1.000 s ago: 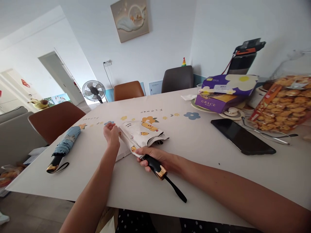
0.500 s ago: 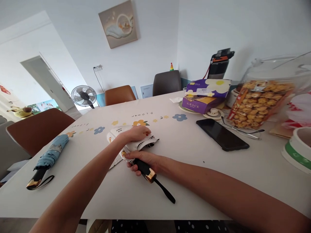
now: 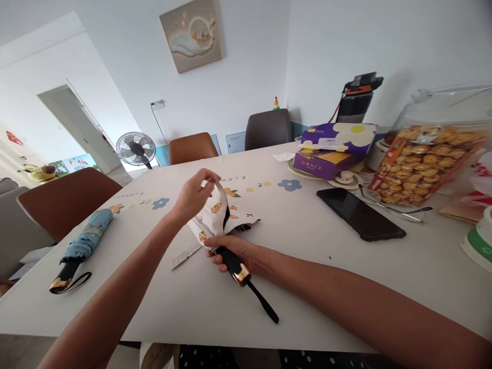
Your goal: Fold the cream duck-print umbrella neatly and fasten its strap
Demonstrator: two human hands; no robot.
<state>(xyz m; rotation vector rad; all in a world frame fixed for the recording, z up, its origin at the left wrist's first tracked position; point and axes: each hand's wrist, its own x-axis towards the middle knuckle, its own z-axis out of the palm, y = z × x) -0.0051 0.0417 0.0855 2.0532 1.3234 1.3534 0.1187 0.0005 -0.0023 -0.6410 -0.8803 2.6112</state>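
Observation:
A folded white umbrella [image 3: 219,218] printed with small orange ducks lies on the white table [image 3: 307,246]. Its black handle with a gold ring points toward me, and a black wrist strap trails off it. My right hand [image 3: 226,251] is closed round that handle at the table surface. My left hand [image 3: 194,195] is raised above the umbrella and pinches a flap of its white canopy, lifting the fabric up. A white strap of the umbrella lies flat to the left of the handle.
A folded light-blue umbrella [image 3: 82,246] lies near the left table edge. A black phone [image 3: 361,212], a purple box [image 3: 330,154], a cookie jar [image 3: 430,159] and a white bowl [image 3: 480,241] stand at the right. Brown chairs [image 3: 65,197] ring the table.
My left hand went from resting beside the umbrella, to pressing on its canopy, to lifting a flap of the fabric. My right hand stayed on the handle.

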